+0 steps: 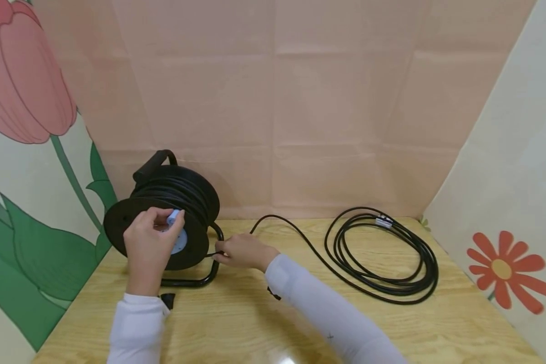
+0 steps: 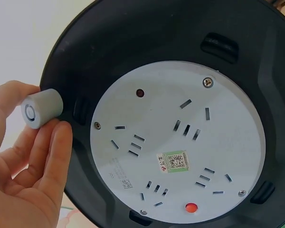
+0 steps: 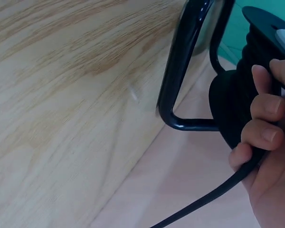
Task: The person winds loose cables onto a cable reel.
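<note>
A black cable reel (image 1: 118,225) stands at the left of the table, with black cable wound between its two discs. My left hand (image 1: 150,242) grips the light grey-blue crank knob (image 2: 45,107) on the rim of the near disc, thumb on one side and fingers on the other. Low at the reel's right side, my right hand (image 1: 243,251) holds the black cable (image 3: 213,194), its fingers curled round it. From that hand the cable runs right to a loose coil (image 1: 377,290) on the table. A white socket panel (image 2: 180,142) fills the disc's middle.
The reel's black tube stand (image 1: 191,282) rests on the wooden table (image 1: 236,323). A white tag (image 1: 383,221) is on the loose coil. A pink sheet (image 1: 323,101) hangs behind, and flower-printed panels (image 1: 505,177) stand at both sides.
</note>
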`<state>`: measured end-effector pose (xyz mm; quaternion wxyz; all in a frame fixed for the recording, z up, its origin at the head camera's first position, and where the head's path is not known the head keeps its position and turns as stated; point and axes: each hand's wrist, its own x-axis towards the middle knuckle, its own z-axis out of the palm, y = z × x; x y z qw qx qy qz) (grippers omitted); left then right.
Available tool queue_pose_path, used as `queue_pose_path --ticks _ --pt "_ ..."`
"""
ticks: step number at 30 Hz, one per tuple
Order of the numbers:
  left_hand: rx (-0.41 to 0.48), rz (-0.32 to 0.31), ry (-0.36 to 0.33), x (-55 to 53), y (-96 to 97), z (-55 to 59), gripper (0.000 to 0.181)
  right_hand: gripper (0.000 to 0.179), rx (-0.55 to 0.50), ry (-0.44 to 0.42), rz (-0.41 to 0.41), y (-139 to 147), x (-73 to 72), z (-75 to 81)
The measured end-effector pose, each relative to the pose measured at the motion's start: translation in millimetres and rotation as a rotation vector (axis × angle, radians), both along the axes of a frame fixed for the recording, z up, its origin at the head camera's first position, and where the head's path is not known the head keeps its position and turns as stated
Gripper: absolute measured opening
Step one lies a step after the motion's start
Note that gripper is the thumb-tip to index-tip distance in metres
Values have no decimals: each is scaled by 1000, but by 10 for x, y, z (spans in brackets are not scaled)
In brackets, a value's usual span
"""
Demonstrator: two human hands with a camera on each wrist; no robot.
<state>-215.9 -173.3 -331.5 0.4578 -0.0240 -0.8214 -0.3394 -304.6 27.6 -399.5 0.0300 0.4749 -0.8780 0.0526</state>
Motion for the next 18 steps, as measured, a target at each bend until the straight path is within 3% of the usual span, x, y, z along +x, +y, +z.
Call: queue_pose_path --ticks 8,13,18 --pt "1 4 -8 10 -17 3 24 21 -55 -42 50 192 96 84" --pt "-16 6 24 0 -49 28 25 29 -118 33 97 390 111 191" --pt "-12 8 36 -1 -82 43 26 35 -167 71 74 621 63 263"
